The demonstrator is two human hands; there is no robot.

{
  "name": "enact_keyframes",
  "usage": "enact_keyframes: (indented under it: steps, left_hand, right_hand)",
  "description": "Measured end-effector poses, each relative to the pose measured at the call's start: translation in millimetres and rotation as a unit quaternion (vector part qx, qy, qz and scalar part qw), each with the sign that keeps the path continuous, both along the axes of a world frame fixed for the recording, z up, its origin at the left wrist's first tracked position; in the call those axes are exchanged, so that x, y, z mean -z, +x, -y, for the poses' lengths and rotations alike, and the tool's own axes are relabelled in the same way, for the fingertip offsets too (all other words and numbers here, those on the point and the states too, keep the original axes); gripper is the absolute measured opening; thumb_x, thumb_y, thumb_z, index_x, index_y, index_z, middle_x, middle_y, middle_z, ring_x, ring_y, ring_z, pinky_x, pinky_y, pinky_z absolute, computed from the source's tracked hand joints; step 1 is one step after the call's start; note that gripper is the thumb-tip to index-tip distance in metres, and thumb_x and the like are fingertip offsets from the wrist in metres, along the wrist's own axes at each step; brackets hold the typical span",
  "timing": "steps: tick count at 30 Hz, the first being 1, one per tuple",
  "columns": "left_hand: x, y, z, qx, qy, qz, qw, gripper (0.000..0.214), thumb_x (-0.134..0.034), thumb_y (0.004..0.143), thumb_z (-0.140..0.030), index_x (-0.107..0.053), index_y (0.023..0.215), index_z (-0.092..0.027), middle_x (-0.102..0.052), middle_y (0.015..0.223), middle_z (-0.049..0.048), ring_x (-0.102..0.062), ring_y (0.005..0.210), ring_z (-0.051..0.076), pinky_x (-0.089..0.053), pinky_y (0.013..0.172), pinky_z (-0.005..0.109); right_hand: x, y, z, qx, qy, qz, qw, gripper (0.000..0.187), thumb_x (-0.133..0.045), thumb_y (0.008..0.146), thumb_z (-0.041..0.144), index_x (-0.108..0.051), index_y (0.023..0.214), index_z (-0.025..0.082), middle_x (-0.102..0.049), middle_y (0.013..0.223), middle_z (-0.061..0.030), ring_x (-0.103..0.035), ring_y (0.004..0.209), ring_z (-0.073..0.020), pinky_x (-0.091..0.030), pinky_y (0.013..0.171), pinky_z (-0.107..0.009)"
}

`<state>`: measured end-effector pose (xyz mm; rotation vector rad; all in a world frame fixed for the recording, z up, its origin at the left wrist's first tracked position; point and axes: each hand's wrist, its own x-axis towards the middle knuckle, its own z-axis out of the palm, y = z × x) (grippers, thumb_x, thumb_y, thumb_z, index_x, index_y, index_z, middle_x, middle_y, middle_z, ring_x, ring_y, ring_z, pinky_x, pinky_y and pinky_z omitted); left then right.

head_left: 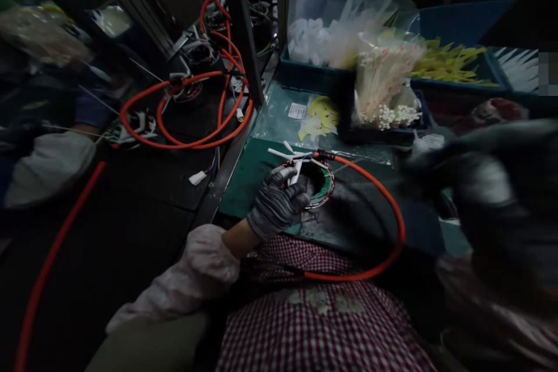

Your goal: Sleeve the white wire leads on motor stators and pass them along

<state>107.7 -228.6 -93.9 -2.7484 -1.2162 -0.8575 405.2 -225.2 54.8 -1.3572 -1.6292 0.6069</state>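
A motor stator point(330, 189), a ring wound with wire, lies on the green work mat point(248, 171) in front of me. My left hand point(279, 203), in a grey striped glove, is closed on its near left rim. White sleeved leads point(279, 154) stick out over the stator's far left side, close to my fingertips. From its top an orange cable point(394, 209) loops right and back toward my checked apron point(322, 325). My right hand point(483, 186), gloved and smeared by motion, is off to the right, apart from the stator; its fingers cannot be made out.
Beyond the mat stand a plastic bag of white sleeves point(379, 87) and a blue bin of yellow pieces point(453, 64). Yellow pieces point(322, 116) lie under clear plastic. Left, a conveyor point(148, 186) carries coiled orange cables point(187, 142); a co-worker's sleeved arm point(52, 163) reaches there.
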Motion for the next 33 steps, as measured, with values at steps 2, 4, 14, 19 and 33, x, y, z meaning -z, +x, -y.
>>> enact_keyframes:
  steps: [2,4,14,19,33]
  left_hand:
    - [-2.2,-1,0,0.004,-0.030,0.002,1.000,0.035,-0.076,0.096,-0.060,-0.078,0.104,-0.026,-0.076,0.107,0.0068,-0.058,0.136,0.035,-0.047,0.123,0.057]
    - [-4.6,0,0,-0.009,-0.041,0.009,0.999,0.037,-0.076,0.095,-0.060,-0.077,0.102,-0.024,-0.076,0.109,0.0087,-0.058,0.135,0.037,-0.049,0.121,0.057]
    - [-18.4,9,1,0.008,0.046,0.026,0.999,0.031,-0.077,0.093,-0.047,-0.077,0.113,-0.024,-0.078,0.108,0.0062,-0.064,0.130,0.035,-0.050,0.119,0.052]
    - [-25.4,6,-2,0.012,0.058,0.051,0.997,0.031,-0.080,0.089,-0.048,-0.077,0.106,-0.022,-0.078,0.116,0.0093,-0.067,0.128,0.035,-0.055,0.115,0.053]
    - [-7.2,-3,-11,0.067,-0.038,0.086,0.993,0.023,-0.082,0.093,-0.041,-0.084,0.112,-0.029,-0.084,0.116,0.0038,-0.066,0.137,0.035,-0.050,0.125,0.057]
  right_hand:
    - [13.7,-7,20,-0.001,-0.011,0.003,1.000,0.014,-0.070,0.103,0.053,-0.071,0.107,0.040,-0.077,0.104,-0.0083,-0.075,0.096,-0.0333,-0.059,0.089,-0.057]
    - [32.7,-15,31,0.022,-0.002,0.015,1.000,0.016,-0.067,0.104,0.053,-0.071,0.104,0.038,-0.076,0.101,-0.0089,-0.075,0.095,-0.0345,-0.059,0.094,-0.060]
    - [68.3,-23,85,-0.026,0.024,-0.020,0.999,0.009,-0.072,0.103,0.032,-0.077,0.095,0.031,-0.085,0.083,-0.0026,-0.082,0.068,-0.0259,-0.067,0.062,-0.038]
    - [92.8,-46,67,-0.142,-0.038,0.049,0.988,0.018,-0.069,0.102,0.042,-0.083,0.102,0.030,-0.088,0.100,-0.0045,-0.085,0.087,-0.0260,-0.070,0.076,-0.037]
    - [81.7,-70,-14,-0.183,-0.138,-0.118,0.966,0.028,-0.066,0.106,0.046,-0.083,0.103,0.025,-0.085,0.100,-0.0031,-0.079,0.092,-0.0229,-0.064,0.086,-0.037]
